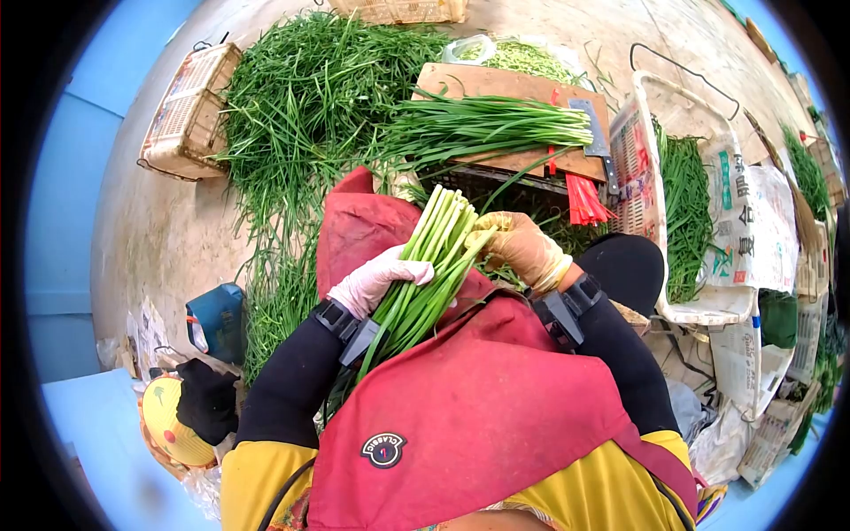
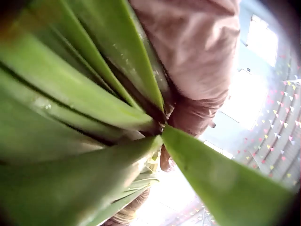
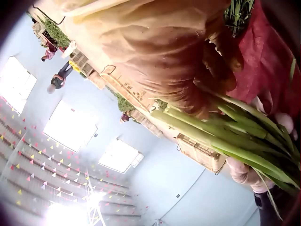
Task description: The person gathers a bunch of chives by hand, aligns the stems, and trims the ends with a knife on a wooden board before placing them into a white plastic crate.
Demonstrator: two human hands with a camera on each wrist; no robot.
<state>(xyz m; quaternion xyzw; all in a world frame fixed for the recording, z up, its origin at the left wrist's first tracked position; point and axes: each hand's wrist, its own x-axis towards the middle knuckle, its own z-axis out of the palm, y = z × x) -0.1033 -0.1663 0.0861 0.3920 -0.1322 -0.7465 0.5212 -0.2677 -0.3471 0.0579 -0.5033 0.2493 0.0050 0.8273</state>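
A bunch of garlic chives (image 1: pixel 429 265) is held at an angle over the person's lap, pale cut ends up and green leaves trailing down. My left hand (image 1: pixel 381 280), in a whitish glove, grips it around the middle; flat green leaves (image 2: pixel 75 94) fill much of the left wrist view. In a tan glove, my right hand (image 1: pixel 518 248) pinches stalks at the bunch's right side, close below the pale ends. The right wrist view shows its curled gloved fingers (image 3: pixel 160 80) against the stalks (image 3: pixel 211 132).
Ahead, a wooden board (image 1: pixel 531 86) carries a laid-out chive bundle (image 1: pixel 496 124), a cleaver (image 1: pixel 595 133) and red strips (image 1: pixel 584 199). A loose chive heap (image 1: pixel 310 97) lies left of it, by a plastic crate (image 1: pixel 190 111). At right stands a white basket (image 1: pixel 651 168) with more chives.
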